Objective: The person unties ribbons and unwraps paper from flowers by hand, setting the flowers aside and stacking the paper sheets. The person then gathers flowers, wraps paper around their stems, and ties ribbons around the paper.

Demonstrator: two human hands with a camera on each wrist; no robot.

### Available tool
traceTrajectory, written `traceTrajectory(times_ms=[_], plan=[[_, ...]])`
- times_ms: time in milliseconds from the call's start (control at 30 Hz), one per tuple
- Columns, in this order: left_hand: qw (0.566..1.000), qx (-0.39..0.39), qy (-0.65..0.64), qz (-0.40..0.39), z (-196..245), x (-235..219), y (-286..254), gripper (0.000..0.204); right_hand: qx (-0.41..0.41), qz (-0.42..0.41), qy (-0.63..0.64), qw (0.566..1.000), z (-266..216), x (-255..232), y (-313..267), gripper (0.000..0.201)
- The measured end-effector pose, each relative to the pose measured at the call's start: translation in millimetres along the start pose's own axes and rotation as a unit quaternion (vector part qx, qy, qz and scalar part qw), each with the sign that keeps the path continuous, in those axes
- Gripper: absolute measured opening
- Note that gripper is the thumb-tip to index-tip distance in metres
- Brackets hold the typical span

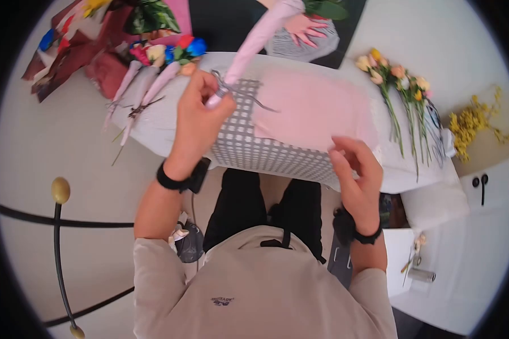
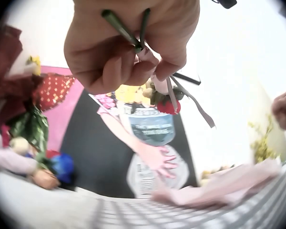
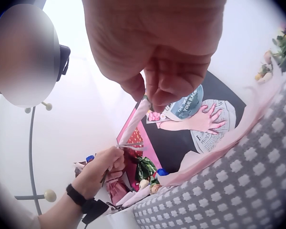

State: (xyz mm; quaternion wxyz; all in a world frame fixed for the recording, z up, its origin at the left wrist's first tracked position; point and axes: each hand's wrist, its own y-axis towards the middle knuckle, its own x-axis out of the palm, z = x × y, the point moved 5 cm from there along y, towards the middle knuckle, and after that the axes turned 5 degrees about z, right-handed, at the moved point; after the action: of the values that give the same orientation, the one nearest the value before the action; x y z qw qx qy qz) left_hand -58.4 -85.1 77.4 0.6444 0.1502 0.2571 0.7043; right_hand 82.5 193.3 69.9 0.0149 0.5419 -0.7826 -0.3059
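Observation:
My left hand [image 1: 203, 118] grips the lower end of a single flower wrapped in pale pink paper [image 1: 260, 37]. A thin grey ribbon [image 1: 244, 90] is tied round the wrap there, its tails hanging loose. In the left wrist view green stem ends [image 2: 120, 28] stick out of the fist, and a red bloom [image 2: 168, 106] shows beyond the fingers. My right hand [image 1: 359, 169] hovers with loosely bent fingers near the right edge of a pink paper sheet [image 1: 316, 107], holding nothing. The sheet lies over a grey-and-white checked cloth [image 1: 271, 158].
Several wrapped flowers [image 1: 144, 93] lie at the table's left, near a dark red bouquet wrap [image 1: 104, 73]. Loose long-stemmed roses [image 1: 398, 96] lie on the right, with yellow sprigs [image 1: 472, 127] beyond. A black poster [image 1: 226, 34] stands behind the table. A knobbed rack [image 1: 60, 191] is at left.

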Motion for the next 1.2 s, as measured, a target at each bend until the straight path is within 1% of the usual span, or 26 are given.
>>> traceTrajectory(times_ms=[33, 67, 100, 133, 167, 233, 267, 300, 367, 433, 467, 500, 567, 633, 700, 733, 800, 867, 900, 967, 1000, 1033, 1067, 1100, 1167, 1200], plan=[[1.0, -0.001, -0.013, -0.011, 7, 15, -10, 0.024, 0.001, 0.007, 0.015, 1.0, -7, 3, 4, 0.03], [0.996, -0.045, -0.056, -0.054, 8, 32, -20, 0.023, 0.007, 0.016, 0.003, 1.0, -11, 4, 8, 0.03], [0.986, -0.09, -0.097, -0.097, 10, 47, -31, 0.022, -0.012, 0.024, 0.005, 1.0, -16, 5, 12, 0.033], [0.979, -0.102, -0.129, -0.116, 17, 59, -38, 0.022, -0.031, 0.029, 0.007, 0.999, -20, 5, 13, 0.037], [0.977, -0.104, -0.137, -0.124, 25, 67, -43, 0.022, -0.026, 0.035, -0.001, 0.999, -21, 5, 15, 0.037], [0.981, -0.042, -0.107, -0.154, 48, 79, -51, 0.023, -0.031, 0.02, 0.014, 0.999, -23, 5, 17, 0.031], [0.981, -0.034, -0.109, -0.154, 57, 82, -53, 0.022, -0.03, 0.022, 0.01, 0.999, -20, 2, 17, 0.031], [0.981, -0.034, -0.113, -0.156, 56, 85, -54, 0.022, -0.04, 0.007, 0.007, 0.999, -15, 0, 16, 0.027], [0.969, -0.098, -0.1, -0.206, 40, 95, -61, 0.02, -0.048, -0.007, 0.004, 0.999, -12, -2, 14, 0.022], [0.966, -0.104, -0.086, -0.219, 25, 99, -69, 0.018, -0.047, -0.011, -0.024, 0.999, -10, 0, 12, 0.012], [0.964, -0.109, -0.072, -0.23, 19, 101, -73, 0.016, -0.045, -0.011, -0.023, 0.999, -8, 1, 11, 0.012], [0.964, -0.113, -0.072, -0.231, 17, 101, -74, 0.016, -0.047, -0.004, -0.034, 0.998, -7, 1, 10, 0.01], [0.967, -0.12, -0.103, -0.2, 15, 99, -73, 0.014, -0.052, -0.002, -0.045, 0.998, -5, 1, 8, 0.009], [0.972, -0.112, -0.097, -0.182, 1, 96, -69, 0.012, -0.041, 0.067, -0.006, 0.997, 0, -18, 7, 0.011], [0.976, -0.104, -0.091, -0.168, -4, 91, -65, 0.01, -0.017, 0.158, 0.096, 0.983, -5, -40, 3, 0.014], [0.971, -0.116, -0.125, -0.166, -2, 89, -63, 0.009, -0.017, 0.157, 0.097, 0.983, -5, -46, 2, 0.014], [0.965, -0.13, -0.159, -0.165, 4, 87, -61, 0.009, -0.065, 0.196, 0.116, 0.972, -9, -59, -5, 0.013], [0.955, -0.089, -0.212, -0.188, 20, 91, -62, 0.005, -0.081, 0.191, 0.132, 0.969, -19, -60, -11, 0.012], [0.954, -0.089, -0.214, -0.188, 22, 89, -62, 0.005, -0.1, 0.187, 0.148, 0.966, -25, -61, -11, 0.012], [0.924, -0.175, -0.252, -0.226, 19, 92, -64, 0.012, -0.086, 0.208, 0.162, 0.961, -32, -67, -13, 0.013], [0.924, -0.174, -0.254, -0.229, 24, 92, -61, 0.012, -0.079, 0.095, 0.091, 0.988, -36, -63, -12, 0.015], [0.909, -0.225, -0.274, -0.22, 27, 91, -59, 0.017, -0.07, -0.022, 0.019, 0.997, -39, -57, -14, 0.017], [0.891, -0.275, -0.294, -0.208, 27, 91, -59, 0.024, -0.037, -0.071, -0.026, 0.996, -41, -56, -14, 0.016], [0.892, -0.275, -0.294, -0.206, 27, 90, -58, 0.024, -0.039, -0.072, -0.026, 0.996, -40, -58, -13, 0.016], [0.884, -0.268, -0.326, -0.201, 28, 87, -57, 0.03, 0.017, -0.112, 0.02, 0.993, -30, -53, -12, 0.015], [0.885, -0.267, -0.326, -0.198, 29, 83, -55, 0.03, 0.015, -0.115, 0.021, 0.993, -29, -49, -11, 0.015]])
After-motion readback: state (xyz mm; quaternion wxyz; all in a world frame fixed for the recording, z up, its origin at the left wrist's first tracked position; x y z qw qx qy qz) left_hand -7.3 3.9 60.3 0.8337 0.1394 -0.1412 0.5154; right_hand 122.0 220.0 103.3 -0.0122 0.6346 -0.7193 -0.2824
